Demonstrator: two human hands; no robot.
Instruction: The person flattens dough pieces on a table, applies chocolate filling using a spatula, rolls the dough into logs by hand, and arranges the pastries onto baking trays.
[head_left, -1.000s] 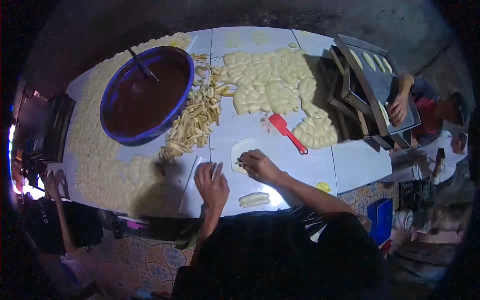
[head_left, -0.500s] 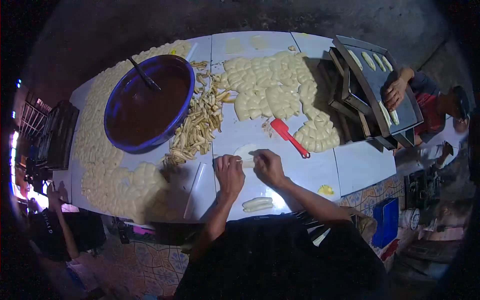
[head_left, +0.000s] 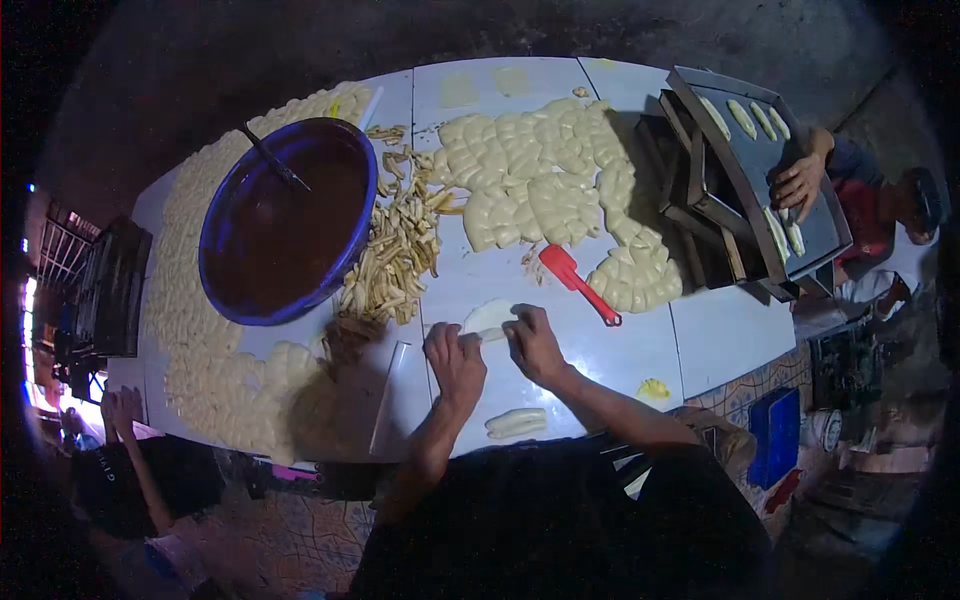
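Note:
A flat, pale piece of dough (head_left: 489, 317) lies on the white table between my hands, its near edge folded into a small roll. The fingers of my left hand (head_left: 456, 362) are curled closed on the left end of that fold. At the other end, my right hand (head_left: 535, 345) pinches the dough with bent fingers. Nearer to me, finished dough rolls (head_left: 516, 423) lie side by side. Beyond my hands is a red spatula (head_left: 575, 280), next to a cluster of dough pieces (head_left: 633, 277). What is inside the fold is hidden.
Left stands a blue basin (head_left: 368, 200) of brown filling with a dark-handled utensil (head_left: 273, 158), beside piled banana strips (head_left: 400, 245). Many dough pieces (head_left: 200, 330) cover the table's left. At right, a co-worker's hand (head_left: 799, 184) touches rolls on a stacked tray (head_left: 745, 165).
My hands have moved slightly apart and now sit at the two ends of the dough, and more of its sheet shows. The whole view has shifted a little.

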